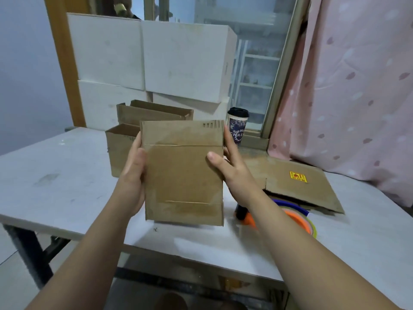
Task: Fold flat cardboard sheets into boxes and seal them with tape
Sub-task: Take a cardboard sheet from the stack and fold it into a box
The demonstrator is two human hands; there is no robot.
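Our grip is 2-handed: left hand (pixel 131 175) and right hand (pixel 232 168) each pinch a side edge of the flat cardboard sheet (pixel 183 171), thumbs on its front. We hold it upright above the surface (pixel 55 175). Open brown boxes (pixel 120 144) stand just behind, a tape dispenser (pixel 243 214) lies lower right, and room opens leftward.

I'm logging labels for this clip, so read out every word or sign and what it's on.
"CHAG" on the cup; any further letters are out of sight.
The yellow sticker on the flat cardboard sheet: red marks, too blurred to read.
The held cardboard: printed bars only, no words.
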